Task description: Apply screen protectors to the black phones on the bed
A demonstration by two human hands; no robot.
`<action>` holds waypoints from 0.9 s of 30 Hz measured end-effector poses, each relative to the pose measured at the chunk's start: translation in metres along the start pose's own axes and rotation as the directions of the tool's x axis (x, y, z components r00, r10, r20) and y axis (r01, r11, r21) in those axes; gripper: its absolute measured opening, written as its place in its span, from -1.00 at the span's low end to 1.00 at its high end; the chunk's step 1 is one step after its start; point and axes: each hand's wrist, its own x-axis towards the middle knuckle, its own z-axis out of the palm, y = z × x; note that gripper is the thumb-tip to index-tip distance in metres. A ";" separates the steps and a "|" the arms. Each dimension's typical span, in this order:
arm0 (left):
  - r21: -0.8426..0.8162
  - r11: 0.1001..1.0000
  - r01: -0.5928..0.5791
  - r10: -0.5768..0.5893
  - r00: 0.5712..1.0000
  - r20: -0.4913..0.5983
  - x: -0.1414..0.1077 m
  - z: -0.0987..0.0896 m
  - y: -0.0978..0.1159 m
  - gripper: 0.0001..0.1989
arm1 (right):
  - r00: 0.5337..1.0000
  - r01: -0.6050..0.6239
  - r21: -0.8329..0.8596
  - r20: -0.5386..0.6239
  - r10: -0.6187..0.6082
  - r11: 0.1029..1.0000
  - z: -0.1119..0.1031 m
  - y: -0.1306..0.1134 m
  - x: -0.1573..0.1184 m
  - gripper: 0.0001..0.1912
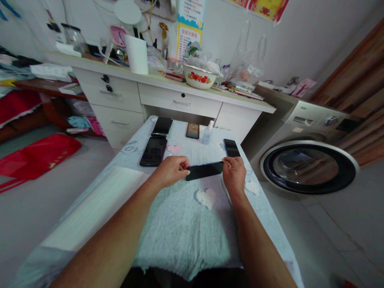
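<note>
Two hands of mine hold one dark phone [205,171] by its ends, tilted, at the middle of the cloth-covered table [180,236]: my left hand [172,170] pinches the left end, my right hand [234,174] the right. Just beyond my right hand lies a second phone [231,147]. Farther off stands a clear spray bottle [207,134], with a brownish device [192,131] to its left. A pale sheet [99,206] lies at the near left.

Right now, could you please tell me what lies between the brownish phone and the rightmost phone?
A clear spray bottle stands there, in the head view.
</note>
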 end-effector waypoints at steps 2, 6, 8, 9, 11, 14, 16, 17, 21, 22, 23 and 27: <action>-0.004 1.000 -0.001 0.001 1.000 -0.002 0.000 0.000 -0.001 -0.94 | 1.000 -0.028 0.010 -0.002 0.028 1.000 0.000 0.002 0.001 -0.75; -0.004 1.000 0.006 -0.006 1.000 -0.006 0.001 0.001 -0.002 -0.94 | 0.989 -0.146 0.070 0.025 0.145 0.987 -0.001 0.006 0.003 -0.74; -0.014 1.000 0.006 -0.006 1.000 0.001 0.001 0.001 -0.002 -0.94 | 0.976 -0.217 0.095 0.047 0.213 0.972 -0.001 0.008 0.004 -0.72; -0.018 1.000 0.006 -0.006 1.000 0.000 0.002 0.001 -0.002 -0.94 | 0.968 -0.247 0.103 0.058 0.242 0.964 0.000 0.009 0.004 -0.71; -0.018 1.000 0.008 -0.008 1.000 -0.005 0.001 0.000 -0.001 -0.95 | 0.954 -0.296 0.104 0.075 0.290 0.949 0.000 0.011 0.005 -0.69; -0.011 1.000 0.019 -0.019 1.000 -0.014 0.001 0.000 0.000 -0.96 | 0.937 -0.344 0.092 0.098 0.336 0.934 0.002 0.014 0.004 -0.68; -0.012 1.000 0.021 -0.021 1.000 -0.014 0.001 -0.001 0.002 -0.96 | 0.933 -0.354 0.104 0.110 0.343 0.929 0.005 0.017 0.003 -0.67; -0.013 1.000 0.021 -0.021 1.000 -0.013 0.001 -0.001 0.002 -0.96 | 0.933 -0.353 0.115 0.115 0.341 0.928 0.006 0.018 0.002 -0.66; 0.002 1.000 0.027 -0.027 1.000 -0.014 0.000 -0.002 0.005 -0.96 | 0.940 -0.335 0.166 0.126 0.317 0.928 0.010 0.023 0.000 -0.63; 0.008 0.999 0.031 -0.030 0.999 -0.017 0.000 -0.002 0.006 -0.96 | 0.941 -0.331 0.178 0.126 0.313 0.927 0.011 0.024 0.000 -0.63; 0.014 0.999 0.033 -0.033 0.999 -0.020 0.000 -0.002 0.006 -0.95 | 0.943 -0.328 0.190 0.123 0.309 0.925 0.012 0.024 0.000 -0.64; 0.022 0.999 0.031 -0.030 0.999 -0.038 0.000 -0.003 0.005 -0.95 | 0.948 -0.315 0.228 0.111 0.297 0.921 0.015 0.025 0.001 -0.65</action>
